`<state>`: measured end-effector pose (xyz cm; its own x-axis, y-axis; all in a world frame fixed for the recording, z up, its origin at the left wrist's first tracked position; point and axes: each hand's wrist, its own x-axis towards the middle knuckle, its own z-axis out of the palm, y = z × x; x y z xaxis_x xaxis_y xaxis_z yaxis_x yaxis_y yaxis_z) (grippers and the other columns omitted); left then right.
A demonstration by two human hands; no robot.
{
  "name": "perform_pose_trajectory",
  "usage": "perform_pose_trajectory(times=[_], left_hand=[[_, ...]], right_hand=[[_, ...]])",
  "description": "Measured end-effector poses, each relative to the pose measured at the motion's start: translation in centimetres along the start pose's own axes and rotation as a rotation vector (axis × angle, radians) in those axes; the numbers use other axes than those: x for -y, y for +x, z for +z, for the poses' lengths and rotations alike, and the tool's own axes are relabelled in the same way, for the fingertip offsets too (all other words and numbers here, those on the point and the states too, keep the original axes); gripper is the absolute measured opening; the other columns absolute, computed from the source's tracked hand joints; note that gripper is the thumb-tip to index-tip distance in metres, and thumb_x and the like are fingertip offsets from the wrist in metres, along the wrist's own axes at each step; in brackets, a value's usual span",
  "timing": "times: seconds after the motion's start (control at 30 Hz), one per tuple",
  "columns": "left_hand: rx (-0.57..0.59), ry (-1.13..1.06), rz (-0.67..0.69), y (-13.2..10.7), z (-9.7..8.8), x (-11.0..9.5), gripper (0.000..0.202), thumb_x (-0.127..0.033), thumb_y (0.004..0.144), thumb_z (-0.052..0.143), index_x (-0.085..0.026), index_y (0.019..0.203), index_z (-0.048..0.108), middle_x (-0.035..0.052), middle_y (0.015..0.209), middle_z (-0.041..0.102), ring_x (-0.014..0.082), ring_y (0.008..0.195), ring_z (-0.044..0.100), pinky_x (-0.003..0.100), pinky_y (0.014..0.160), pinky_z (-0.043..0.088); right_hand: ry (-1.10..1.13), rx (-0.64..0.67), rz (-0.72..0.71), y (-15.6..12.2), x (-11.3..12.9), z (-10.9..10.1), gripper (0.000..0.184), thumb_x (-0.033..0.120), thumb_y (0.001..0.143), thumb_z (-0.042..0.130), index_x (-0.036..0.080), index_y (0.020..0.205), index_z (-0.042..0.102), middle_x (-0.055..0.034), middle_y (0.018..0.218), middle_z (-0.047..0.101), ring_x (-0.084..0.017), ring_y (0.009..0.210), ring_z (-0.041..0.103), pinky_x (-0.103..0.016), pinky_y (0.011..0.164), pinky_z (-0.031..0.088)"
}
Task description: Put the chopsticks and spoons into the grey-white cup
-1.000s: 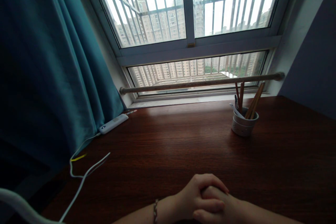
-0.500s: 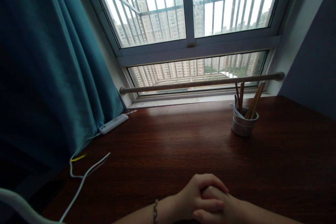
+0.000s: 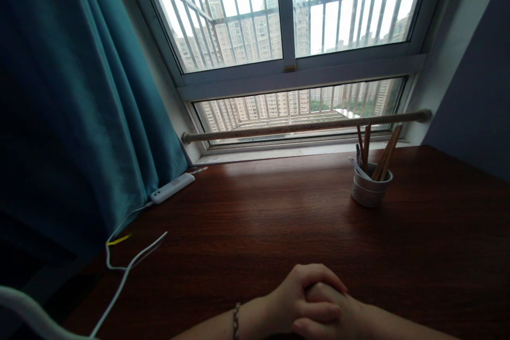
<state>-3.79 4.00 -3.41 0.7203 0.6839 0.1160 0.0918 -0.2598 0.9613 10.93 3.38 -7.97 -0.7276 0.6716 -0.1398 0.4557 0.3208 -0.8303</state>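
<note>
My left hand (image 3: pixel 290 297), with a braided bracelet (image 3: pixel 236 321) on its wrist, is folded over my right hand (image 3: pixel 347 309) at the bottom of the view. The fingers of both hands are interlaced and bent, so each hand grips the other. No object shows between them, though the palms are hidden. Both lie low over the near part of the brown wooden table (image 3: pixel 239 223). Farther off to the right stands a white pot (image 3: pixel 370 191) holding several wooden sticks (image 3: pixel 385 154), a pen and a pale handle.
A white power strip (image 3: pixel 172 187) lies at the left beside the blue curtain (image 3: pixel 119 117), its white cable (image 3: pixel 126 272) running toward me with a yellow tie (image 3: pixel 119 239). Behind the table, a horizontal rail (image 3: pixel 303 127) crosses the barred window (image 3: pixel 287 85). A wall bounds the right.
</note>
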Motion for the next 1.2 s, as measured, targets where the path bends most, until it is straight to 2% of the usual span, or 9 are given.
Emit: perform_pose_trajectory(times=[0.13,0.37,0.6,0.73,0.87,1.1,1.2], left_hand=[[-0.002,0.004,-0.011,0.0,-0.1,-0.1,0.038,-0.036,0.076,0.059,-0.011,0.104,0.060,0.0119,0.101,0.063,0.0206,0.095,0.059,0.032,0.083,0.047],[0.003,0.009,0.000,-0.1,-0.1,0.0,0.038,-0.037,0.076,0.059,-0.011,0.104,0.060,0.0116,0.101,0.063,0.0200,0.094,0.059,0.031,0.083,0.047],[0.005,0.008,-0.006,0.0,-0.1,0.1,0.038,-0.036,0.076,0.059,-0.011,0.104,0.060,0.0116,0.102,0.063,0.0202,0.095,0.058,0.031,0.084,0.046],[-0.001,-0.004,-0.015,0.1,-0.1,0.1,0.038,-0.036,0.075,0.060,-0.011,0.104,0.061,0.0116,0.101,0.063,0.0204,0.094,0.059,0.032,0.084,0.047],[-0.003,0.002,-0.010,0.1,0.0,0.2,0.038,-0.036,0.075,0.060,-0.011,0.104,0.060,0.0120,0.101,0.063,0.0207,0.094,0.059,0.031,0.083,0.047],[-0.002,0.003,-0.003,0.0,-0.1,0.0,0.038,-0.036,0.076,0.060,-0.011,0.104,0.060,0.0120,0.101,0.063,0.0207,0.094,0.059,0.031,0.083,0.047],[0.006,0.003,-0.005,0.0,-0.1,0.0,0.038,-0.036,0.076,0.059,-0.011,0.105,0.060,0.0119,0.102,0.063,0.0208,0.095,0.058,0.032,0.083,0.047]], right_hand=[[0.001,-0.004,0.010,0.1,-0.7,0.3,0.036,0.044,0.074,0.052,0.014,0.091,0.057,-0.0087,0.087,0.057,-0.020,0.080,0.056,-0.031,0.070,0.047],[0.008,0.008,-0.021,0.2,-0.3,0.1,0.037,0.046,0.074,0.051,0.014,0.091,0.058,-0.0085,0.089,0.057,-0.021,0.084,0.054,-0.033,0.074,0.046],[-0.003,-0.005,-0.022,0.1,-0.9,0.4,0.037,0.047,0.073,0.053,0.015,0.090,0.057,-0.0084,0.085,0.058,-0.021,0.080,0.057,-0.032,0.070,0.047],[-0.023,0.032,-0.012,0.1,0.1,0.1,0.038,0.044,0.073,0.050,0.011,0.092,0.057,-0.0128,0.090,0.058,-0.024,0.084,0.057,-0.035,0.073,0.047],[-0.075,0.079,0.066,0.1,1.5,-0.5,0.037,0.037,0.074,0.049,0.009,0.096,0.058,-0.0158,0.095,0.059,-0.026,0.090,0.056,-0.036,0.076,0.046],[-0.058,0.072,0.019,0.4,1.5,-0.3,0.038,0.038,0.077,0.046,0.006,0.093,0.058,-0.0156,0.089,0.058,-0.024,0.084,0.057,-0.034,0.073,0.046],[-0.097,0.079,-0.071,0.4,1.1,-0.2,0.036,0.040,0.077,0.044,0.009,0.089,0.059,-0.0129,0.087,0.057,-0.023,0.082,0.056,-0.035,0.072,0.046]])
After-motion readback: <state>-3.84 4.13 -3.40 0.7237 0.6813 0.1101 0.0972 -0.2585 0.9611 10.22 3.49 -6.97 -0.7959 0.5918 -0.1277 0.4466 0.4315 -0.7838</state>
